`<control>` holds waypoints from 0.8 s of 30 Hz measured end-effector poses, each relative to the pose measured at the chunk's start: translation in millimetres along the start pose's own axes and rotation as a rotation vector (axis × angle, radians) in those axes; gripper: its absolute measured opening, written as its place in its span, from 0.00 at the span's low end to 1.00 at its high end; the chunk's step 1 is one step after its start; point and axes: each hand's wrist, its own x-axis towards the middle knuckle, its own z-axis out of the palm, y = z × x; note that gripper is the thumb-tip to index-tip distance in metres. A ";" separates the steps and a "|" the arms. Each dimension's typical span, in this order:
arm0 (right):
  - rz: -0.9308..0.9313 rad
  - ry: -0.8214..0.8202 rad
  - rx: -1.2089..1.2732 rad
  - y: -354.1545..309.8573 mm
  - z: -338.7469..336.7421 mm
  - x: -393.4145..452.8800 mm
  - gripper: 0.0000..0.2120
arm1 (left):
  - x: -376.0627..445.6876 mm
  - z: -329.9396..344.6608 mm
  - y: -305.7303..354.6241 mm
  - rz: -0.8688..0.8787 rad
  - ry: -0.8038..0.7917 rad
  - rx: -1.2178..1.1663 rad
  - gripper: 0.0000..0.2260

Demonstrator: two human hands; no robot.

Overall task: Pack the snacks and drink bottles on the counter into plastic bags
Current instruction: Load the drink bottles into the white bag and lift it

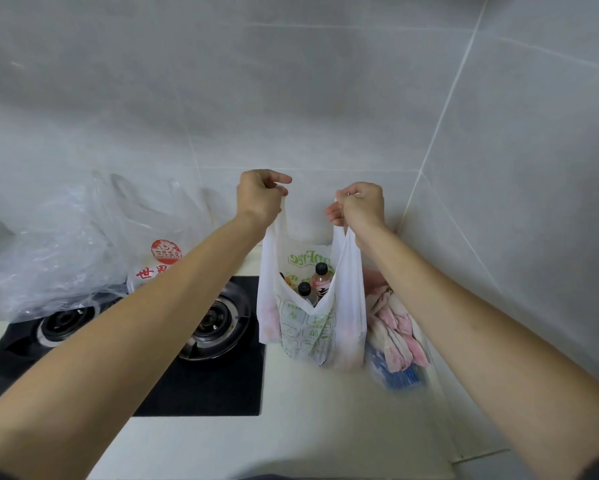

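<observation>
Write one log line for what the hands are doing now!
left hand: grips bag handle | right hand: grips other handle | white bag: held up, two bottles inside | stove: beside

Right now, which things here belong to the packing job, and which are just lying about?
Job:
left hand and right hand, each gripping a handle
white plastic bag
two black-capped drink bottles inside it
clear bags over the stove

Lying about:
gas stove
pink and white cloth
blue packet

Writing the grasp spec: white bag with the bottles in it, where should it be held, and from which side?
By its two handle loops, from above. The white bag is soft-walled and hangs upright, bottles standing inside; the left hand and right hand each pinch one loop, keeping the mouth open.
</observation>
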 end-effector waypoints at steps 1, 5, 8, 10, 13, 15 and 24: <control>0.000 0.006 -0.001 -1.0 1.5 5.5 0.09 | 4.1 1.1 -0.2 0.002 -0.001 0.001 0.17; -0.006 0.006 -0.009 -0.7 5.2 23.0 0.08 | 19.1 4.3 -1.2 0.020 -0.009 -0.002 0.17; -0.020 -0.013 -0.023 4.9 4.5 30.4 0.05 | 26.9 7.2 -3.9 0.038 -0.028 0.007 0.14; -0.027 -0.046 -0.049 9.0 4.5 32.0 0.05 | 29.7 10.2 -5.1 0.047 -0.049 0.036 0.12; -0.017 -0.101 -0.090 14.0 4.5 32.4 0.06 | 32.3 16.2 -7.2 0.065 -0.109 0.091 0.10; -0.008 -0.117 -0.093 15.8 3.7 32.0 0.05 | 31.3 19.9 -7.5 0.077 -0.151 0.113 0.10; 0.036 -0.173 -0.145 22.4 -5.3 24.1 0.04 | 17.5 25.6 -9.8 0.096 -0.179 0.159 0.10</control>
